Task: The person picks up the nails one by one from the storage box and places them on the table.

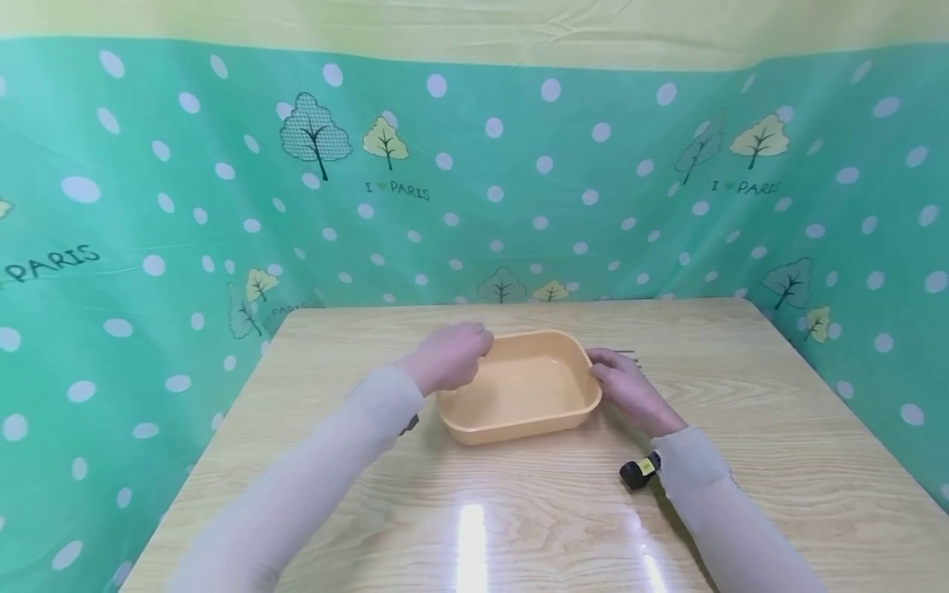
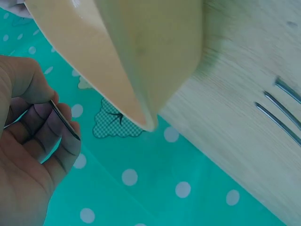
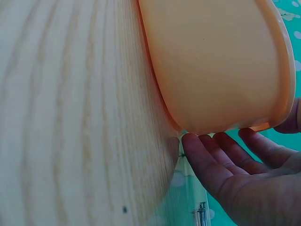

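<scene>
Over the left rim of a peach-orange plastic basin (image 1: pixel 530 387), my left hand (image 1: pixel 452 356) pinches a thin dark nail (image 2: pixel 65 121) between thumb and fingers. At the basin's opposite end is my right hand (image 1: pixel 628 387). Its fingertips (image 3: pixel 221 141) lie along the outer wall while the thumb is at the rim, so the hand grips that end. The basin's floor shows bare in the head view.
Several metal nails (image 2: pixel 281 117) lie on the wood-grain table (image 1: pixel 519 511), just beyond the right hand. A green dotted cloth (image 1: pixel 519 181) hangs behind and at both sides of the table. Black wrist cameras (image 1: pixel 639 471) stick out below the sleeves.
</scene>
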